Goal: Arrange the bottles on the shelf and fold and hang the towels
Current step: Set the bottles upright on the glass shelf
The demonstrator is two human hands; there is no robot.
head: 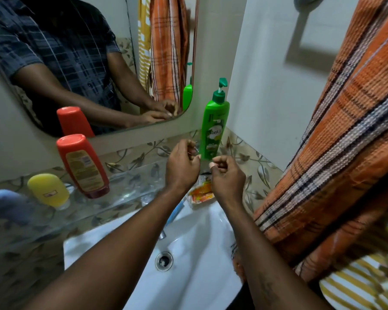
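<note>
A green pump bottle (213, 128) stands upright at the right end of the glass shelf (126, 186). A red bottle (82, 166) stands cap-down at the shelf's left, with a yellow bottle (47, 190) beside it. My left hand (182, 164) and my right hand (227, 175) hover side by side just in front of the green bottle, fingers loosely curled, holding nothing and not touching it. An orange checked towel (336, 166) hangs at the right, over a yellow striped towel (356, 287).
A white sink (188, 265) with a drain lies under my arms. An orange sachet (202, 191) rests on its back rim. A mirror (87, 63) hangs above the shelf. A blurred blue object (7, 204) sits at the far left.
</note>
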